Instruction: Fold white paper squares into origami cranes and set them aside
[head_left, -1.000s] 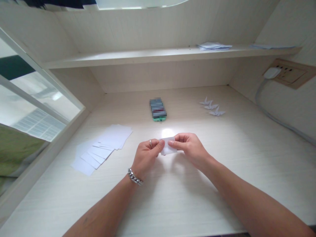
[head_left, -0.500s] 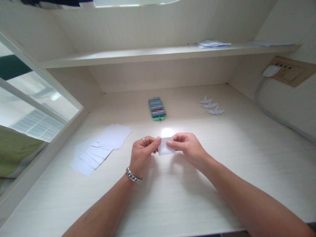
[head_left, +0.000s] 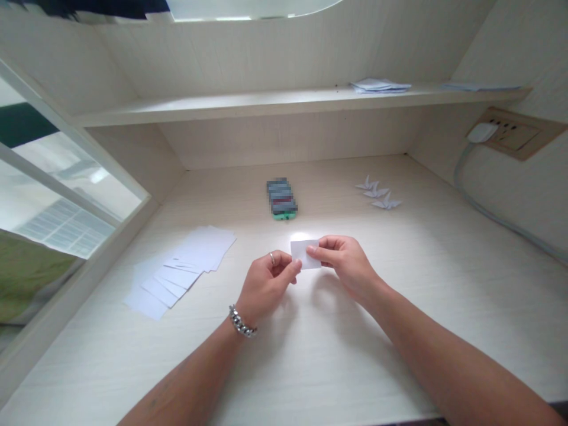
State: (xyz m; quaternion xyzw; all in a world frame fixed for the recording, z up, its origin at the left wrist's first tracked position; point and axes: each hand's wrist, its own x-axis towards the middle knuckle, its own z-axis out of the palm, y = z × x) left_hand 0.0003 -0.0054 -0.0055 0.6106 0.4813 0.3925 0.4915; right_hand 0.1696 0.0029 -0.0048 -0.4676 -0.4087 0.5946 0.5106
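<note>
A small folded square of white paper [head_left: 303, 255] is held just above the desk, between my two hands. My right hand [head_left: 344, 258] pinches its right side, thumb on top and fingers behind. At the lower left corner, my left hand [head_left: 268, 279] grips the paper between thumb and bent fingers; it wears a ring and a chain bracelet [head_left: 242, 322]. Fanned out to the left lie several loose white paper sheets [head_left: 195, 251]. Three folded paper cranes [head_left: 376, 192] stand in a row at the back right.
A blurred-out phone-like object with a green edge [head_left: 282, 199] lies at the back middle of the desk [head_left: 284, 367]. Above runs a shelf [head_left: 248, 103] with a paper stack [head_left: 380, 86]. A plugged-in cable [head_left: 474, 201] hangs along the right wall.
The paper square has moved slightly right and up with my right hand. My left thumb has slid from the upper left corner to the lower left.
</note>
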